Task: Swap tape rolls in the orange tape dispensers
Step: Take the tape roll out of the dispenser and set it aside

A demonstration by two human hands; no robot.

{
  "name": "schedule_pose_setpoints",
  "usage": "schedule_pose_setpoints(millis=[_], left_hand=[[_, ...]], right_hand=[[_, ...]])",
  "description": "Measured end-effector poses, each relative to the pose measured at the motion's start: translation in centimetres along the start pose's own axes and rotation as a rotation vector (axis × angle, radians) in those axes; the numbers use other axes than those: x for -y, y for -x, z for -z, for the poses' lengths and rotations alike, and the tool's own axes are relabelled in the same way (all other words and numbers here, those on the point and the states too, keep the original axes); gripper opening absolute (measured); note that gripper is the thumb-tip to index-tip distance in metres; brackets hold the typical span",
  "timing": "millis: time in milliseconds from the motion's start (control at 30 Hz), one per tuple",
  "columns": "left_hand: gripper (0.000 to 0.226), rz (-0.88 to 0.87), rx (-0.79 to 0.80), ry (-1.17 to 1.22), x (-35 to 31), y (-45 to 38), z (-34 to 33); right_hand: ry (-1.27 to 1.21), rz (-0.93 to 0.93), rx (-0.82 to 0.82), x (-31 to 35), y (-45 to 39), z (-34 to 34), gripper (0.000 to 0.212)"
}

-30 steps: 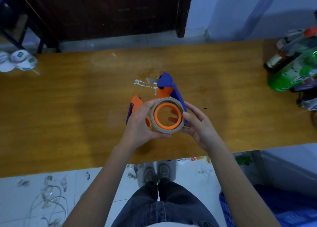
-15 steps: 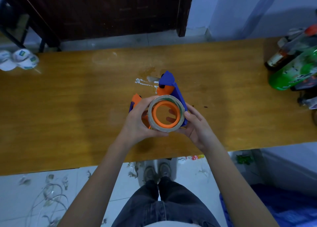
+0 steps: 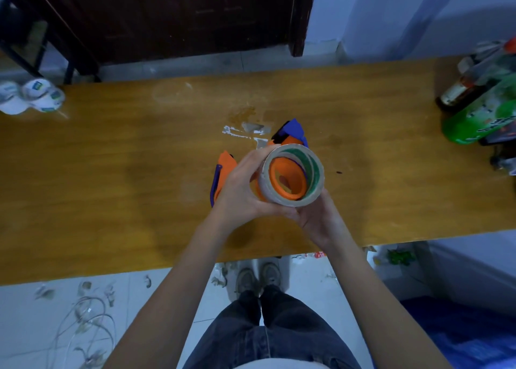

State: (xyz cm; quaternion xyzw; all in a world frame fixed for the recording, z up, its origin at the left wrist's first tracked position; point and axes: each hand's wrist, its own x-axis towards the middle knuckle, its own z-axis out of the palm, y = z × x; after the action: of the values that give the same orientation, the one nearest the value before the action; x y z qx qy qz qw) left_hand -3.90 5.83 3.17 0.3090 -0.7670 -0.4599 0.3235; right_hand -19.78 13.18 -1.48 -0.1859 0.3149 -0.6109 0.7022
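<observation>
Above the wooden table (image 3: 111, 173) I hold a tape roll (image 3: 312, 173) with a tan outer face and a green inner ring; it sits round the orange hub (image 3: 293, 178) of an orange and blue tape dispenser (image 3: 293, 130). My left hand (image 3: 240, 192) grips the roll's left side, thumb along its lower rim. My right hand (image 3: 318, 218) cups the roll from below and behind. The dispenser's orange handle with a blue edge (image 3: 223, 173) sticks out left of my left hand. Most of the dispenser body is hidden behind the roll and my hands.
White paper cups (image 3: 30, 97) lie at the table's far left edge. Bottles, one of them green (image 3: 480, 117), crowd the far right. A patch of white tape residue (image 3: 243, 132) marks the table behind the dispenser. Scraps litter the floor by my shoes.
The roll has tilted, so its opening now faces left and its green inner ring shows. My right hand has slid from the roll's right side to underneath it.
</observation>
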Motion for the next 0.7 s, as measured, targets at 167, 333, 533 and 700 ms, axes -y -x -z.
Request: schedule_pose_setpoints(millis=[167, 333, 533, 700], left_hand=[[0.098, 0.120, -0.234, 0.458, -0.7, 0.2, -0.1], [0.086, 0.367, -0.520, 0.779, -0.1, 0.3, 0.8], [0.095, 0.645, -0.415, 0.975, 0.9, 1.2, -1.1], [0.111, 0.654, -0.461, 0.832, 1.2, 0.8, -2.0]], right_hand=[[-0.018, -0.032, -0.086, 0.0, -0.7, 0.2, 0.080], [-0.011, -0.042, -0.094, -0.4, -0.8, 0.4, 0.085], [0.010, -0.114, -0.199, -0.6, -1.3, -0.1, 0.069], [0.434, -0.215, -0.386, -0.5, -1.8, -0.1, 0.023]])
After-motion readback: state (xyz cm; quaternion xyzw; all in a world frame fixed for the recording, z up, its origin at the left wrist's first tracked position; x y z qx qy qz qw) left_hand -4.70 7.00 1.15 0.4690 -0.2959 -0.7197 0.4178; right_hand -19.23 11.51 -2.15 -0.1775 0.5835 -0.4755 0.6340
